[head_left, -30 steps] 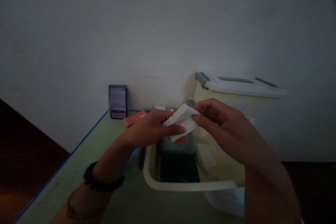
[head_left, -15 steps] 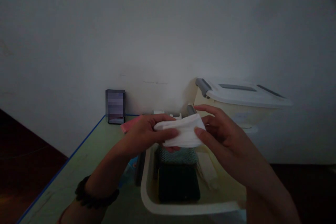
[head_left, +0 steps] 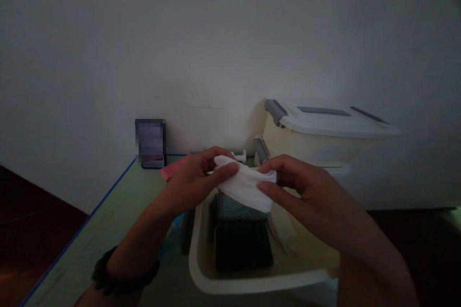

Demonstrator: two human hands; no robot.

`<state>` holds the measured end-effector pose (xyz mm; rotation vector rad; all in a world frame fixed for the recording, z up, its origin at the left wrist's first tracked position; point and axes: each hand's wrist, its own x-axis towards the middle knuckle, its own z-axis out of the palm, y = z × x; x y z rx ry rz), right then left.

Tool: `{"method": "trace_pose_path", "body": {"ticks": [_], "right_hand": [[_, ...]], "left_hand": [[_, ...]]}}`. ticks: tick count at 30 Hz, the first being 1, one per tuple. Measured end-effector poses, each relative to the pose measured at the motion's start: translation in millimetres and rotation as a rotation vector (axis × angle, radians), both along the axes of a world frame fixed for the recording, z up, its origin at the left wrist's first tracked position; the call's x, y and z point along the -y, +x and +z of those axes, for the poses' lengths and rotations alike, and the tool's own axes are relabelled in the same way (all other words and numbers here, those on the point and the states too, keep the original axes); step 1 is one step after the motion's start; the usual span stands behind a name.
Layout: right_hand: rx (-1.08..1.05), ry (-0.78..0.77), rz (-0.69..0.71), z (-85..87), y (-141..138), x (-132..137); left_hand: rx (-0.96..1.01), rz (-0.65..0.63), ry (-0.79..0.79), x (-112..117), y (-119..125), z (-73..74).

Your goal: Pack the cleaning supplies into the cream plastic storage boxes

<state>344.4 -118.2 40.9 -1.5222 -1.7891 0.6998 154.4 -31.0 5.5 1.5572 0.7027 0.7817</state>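
Note:
A folded white cloth (head_left: 247, 184) is stretched between my two hands, above an open cream bin (head_left: 196, 268). My left hand (head_left: 198, 177) pinches its left end, thumb on top and fingers behind. At the right end, my right hand (head_left: 291, 184) grips it between thumb and fingers. Below the cloth, inside the bin, lie a dark rectangular case (head_left: 244, 247) and a teal mesh item (head_left: 237, 208). Beside them is a pale, soft-looking bundle (head_left: 284, 232). The cloth hides part of the mesh item.
A phone-like device (head_left: 151, 144) leans upright by the wall on the green table (head_left: 111, 211). Near it lies a pink item (head_left: 175, 167). Behind my right hand stands a cream box (head_left: 306, 141) with a white lid (head_left: 324, 122) and grey latches.
The cloth has tilted, its right end now lower than its left. My right fingers have closed in on it. The whole view has shifted slightly.

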Motion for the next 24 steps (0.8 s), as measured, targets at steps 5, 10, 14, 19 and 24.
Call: {"method": "trace_pose_path", "body": {"ticks": [5,10,14,19,24], "right_hand": [[-0.065,0.014,0.045,-1.0,-1,1],[-0.222,-0.007,-0.001,-5.8,-1,-1],[-0.383,-0.044,-0.018,-8.1,-6,-5],[-0.428,0.132,-0.158,-3.1,-13,-5],[-0.466,0.206,-0.178,-0.3,-18,-4]], "left_hand": [[0.113,-0.178,-0.081,2,0,-0.9],[0.176,-0.012,-0.063,3,6,-3.0],[0.173,0.095,-0.031,5,9,-2.1],[0.191,0.135,-0.028,9,7,3.6],[0.28,0.17,-0.03,10,8,2.4]]}}
